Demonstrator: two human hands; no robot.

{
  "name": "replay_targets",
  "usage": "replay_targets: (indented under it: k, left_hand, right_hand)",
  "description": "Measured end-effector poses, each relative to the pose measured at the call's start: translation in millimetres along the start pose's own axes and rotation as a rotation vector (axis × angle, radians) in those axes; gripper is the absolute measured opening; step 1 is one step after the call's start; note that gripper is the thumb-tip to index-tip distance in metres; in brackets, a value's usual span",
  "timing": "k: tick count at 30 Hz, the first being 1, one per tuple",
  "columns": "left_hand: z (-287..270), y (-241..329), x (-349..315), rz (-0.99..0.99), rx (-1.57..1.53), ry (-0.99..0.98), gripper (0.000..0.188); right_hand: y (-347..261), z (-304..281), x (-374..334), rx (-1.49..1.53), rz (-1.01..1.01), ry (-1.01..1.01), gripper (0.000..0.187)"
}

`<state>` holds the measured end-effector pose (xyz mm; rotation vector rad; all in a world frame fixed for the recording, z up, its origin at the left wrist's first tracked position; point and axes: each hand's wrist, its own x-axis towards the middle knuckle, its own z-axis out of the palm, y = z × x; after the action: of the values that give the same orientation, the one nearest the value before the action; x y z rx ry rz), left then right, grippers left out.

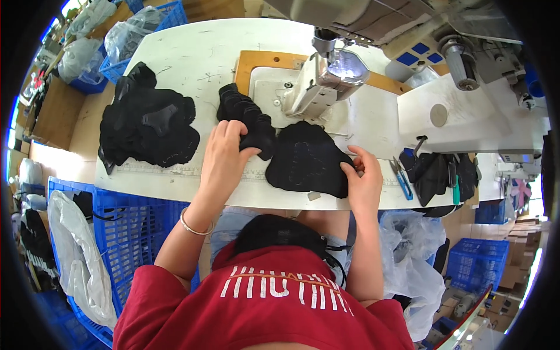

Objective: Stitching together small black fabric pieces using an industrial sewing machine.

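Observation:
My left hand (223, 153) is closed on the near end of a row of overlapping black fabric pieces (240, 111), its thumb against their edge. Beside them a wide black fabric piece (304, 158) with pale stitch lines lies flat on the white sewing table (181, 49). At the right edge of this piece, my right hand (364, 175) pinches the cloth between thumb and curled fingers. The sewing machine's needle head (326, 84) stands just beyond both. A heap of black fabric parts (153, 125) rests to the left of my left hand.
Blue-handled snips (401, 179) and more black pieces (431, 175) lie at the right of the table. A measuring strip (251, 174) runs along the near edge. Blue crates (137, 227) stand below left, and clear plastic bags (408, 256) hang below right.

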<state>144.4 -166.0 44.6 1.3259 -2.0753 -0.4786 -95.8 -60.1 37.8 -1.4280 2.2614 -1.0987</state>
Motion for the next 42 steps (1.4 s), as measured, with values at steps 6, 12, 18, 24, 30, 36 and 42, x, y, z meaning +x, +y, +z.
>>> replay_targets:
  k: [6,12,18,24,30,36,42]
  left_hand:
    - [4,-5,6,0.108,-0.069,0.159,0.012]
    - [-13,20,2,0.087,-0.214,0.312,0.007]
    - [-3,70,-6,-0.219,-1.297,-0.250,0.007]
    - [12,77,-6,-0.336,-1.278,-0.145,0.009]
    - [10,81,-10,-0.317,-1.149,-0.108,0.010]
    - [7,86,-11,-0.283,-1.046,-0.028,0.010]
    - [6,85,-13,-0.234,-0.964,0.022,0.009]
  right_hand:
    - [15,-6,6,-0.002,-0.162,0.163,0.019]
    - [-2,-32,4,0.390,-0.077,0.230,0.009]
    - [-34,-37,0,0.531,-0.057,0.136,0.010]
    - [-33,-20,-20,1.143,0.339,-0.288,0.020]
    - [-51,-18,-24,1.038,0.311,-0.146,0.016]
    - [-58,-19,-25,1.029,0.327,-0.123,0.015]
    - [-64,-19,-24,0.934,0.339,-0.113,0.015]
